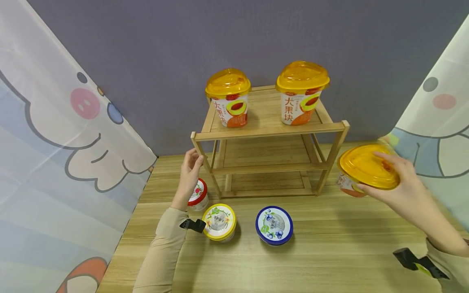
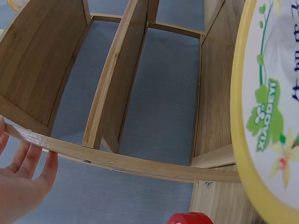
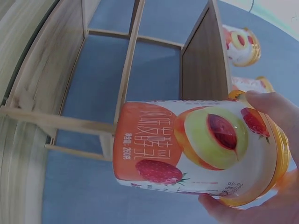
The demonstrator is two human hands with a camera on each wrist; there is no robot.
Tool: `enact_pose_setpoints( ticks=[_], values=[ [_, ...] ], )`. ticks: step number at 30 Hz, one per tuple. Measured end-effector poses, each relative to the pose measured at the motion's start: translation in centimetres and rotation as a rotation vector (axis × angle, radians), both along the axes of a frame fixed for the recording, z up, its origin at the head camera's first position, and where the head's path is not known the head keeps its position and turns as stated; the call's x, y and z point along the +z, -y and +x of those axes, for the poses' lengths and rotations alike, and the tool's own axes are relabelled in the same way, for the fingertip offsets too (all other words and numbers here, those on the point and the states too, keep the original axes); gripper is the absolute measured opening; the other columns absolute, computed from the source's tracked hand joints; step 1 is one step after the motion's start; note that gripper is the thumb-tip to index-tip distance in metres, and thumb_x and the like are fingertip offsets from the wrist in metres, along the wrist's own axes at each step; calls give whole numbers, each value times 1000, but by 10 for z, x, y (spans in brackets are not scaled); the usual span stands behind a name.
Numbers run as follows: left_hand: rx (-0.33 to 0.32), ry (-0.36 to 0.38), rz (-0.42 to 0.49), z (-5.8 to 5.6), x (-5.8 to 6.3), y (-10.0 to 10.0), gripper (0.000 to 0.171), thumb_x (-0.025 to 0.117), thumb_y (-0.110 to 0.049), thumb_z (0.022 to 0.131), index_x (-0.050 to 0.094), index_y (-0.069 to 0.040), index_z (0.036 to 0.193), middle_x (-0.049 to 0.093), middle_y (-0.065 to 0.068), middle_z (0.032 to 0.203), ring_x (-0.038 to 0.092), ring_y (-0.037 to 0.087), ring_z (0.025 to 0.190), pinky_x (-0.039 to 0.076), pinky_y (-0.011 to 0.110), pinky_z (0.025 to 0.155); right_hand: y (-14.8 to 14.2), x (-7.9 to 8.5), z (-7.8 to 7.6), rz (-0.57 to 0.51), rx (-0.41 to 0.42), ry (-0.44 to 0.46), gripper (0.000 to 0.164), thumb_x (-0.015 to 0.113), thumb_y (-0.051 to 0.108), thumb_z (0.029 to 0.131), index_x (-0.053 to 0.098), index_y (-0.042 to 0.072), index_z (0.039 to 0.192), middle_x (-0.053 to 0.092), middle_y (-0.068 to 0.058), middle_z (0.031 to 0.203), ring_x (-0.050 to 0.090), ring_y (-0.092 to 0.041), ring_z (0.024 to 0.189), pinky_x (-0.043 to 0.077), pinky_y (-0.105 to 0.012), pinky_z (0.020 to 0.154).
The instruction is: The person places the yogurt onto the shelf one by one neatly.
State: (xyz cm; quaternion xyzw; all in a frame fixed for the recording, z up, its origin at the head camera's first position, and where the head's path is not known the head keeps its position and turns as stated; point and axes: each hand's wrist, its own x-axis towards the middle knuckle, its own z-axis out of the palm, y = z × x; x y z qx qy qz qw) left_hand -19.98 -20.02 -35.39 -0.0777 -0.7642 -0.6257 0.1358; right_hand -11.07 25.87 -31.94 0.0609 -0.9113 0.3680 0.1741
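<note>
My right hand (image 1: 401,183) grips a yogurt cup (image 1: 351,184) by its domed orange lid (image 1: 370,165), off the right side of a small wooden shelf rack (image 1: 271,131). Peach and strawberry pictures cover this cup's side in the right wrist view. My left hand (image 1: 190,169) holds the rack's left front post; in the left wrist view its fingers (image 2: 35,161) lie against the post's edge. Two similar orange-lidded cups stand upright on the top board, one at the left (image 1: 231,103) and one at the right (image 1: 301,97).
In front of the rack sit a yellow-lidded tub (image 1: 220,221) and a blue-lidded tub (image 1: 274,224). A red-lidded tub (image 1: 198,195) stands near the left post, partly behind my left arm. Patterned curtains (image 1: 66,134) hang at both sides, and a grey wall rises behind.
</note>
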Motion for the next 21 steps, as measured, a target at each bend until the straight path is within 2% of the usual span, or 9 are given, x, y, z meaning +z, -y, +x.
enact_pose_setpoints(
  ticks=[3, 6, 14, 21],
  values=[
    [1, 0, -4, 0, 0, 0, 31, 42, -12, 94, 37, 1, 122, 44, 5, 105, 45, 8, 96, 36, 28, 89, 4, 0, 1, -12, 31, -18, 78, 78, 13, 65, 39, 6, 132, 37, -24, 120, 29, -18, 103, 27, -21, 76],
    [2, -3, -3, 0, 0, 0, 31, 42, -12, 94, 37, 1, 122, 44, 4, 105, 45, 8, 96, 36, 28, 88, 9, 0, 1, -33, 78, -33, 78, 79, 11, 64, 40, 8, 132, 37, -21, 122, 28, -6, 104, 20, -8, 76],
    [7, -17, 7, -1, 0, -1, 31, 41, -11, 94, 37, 2, 122, 45, 1, 103, 46, 6, 92, 36, 24, 85, 29, 3, 1, -48, 155, -48, 77, 80, 7, 61, 43, 9, 129, 36, -10, 117, 29, 2, 98, 22, -3, 75],
    [13, 1, -1, -1, 1, -1, 31, 41, -12, 94, 37, 1, 123, 44, 4, 105, 45, 6, 92, 36, 26, 87, 43, 3, -4, -65, 235, -60, 79, 80, 7, 61, 42, 12, 130, 36, -13, 122, 30, 1, 104, 22, -3, 78]
  ],
)
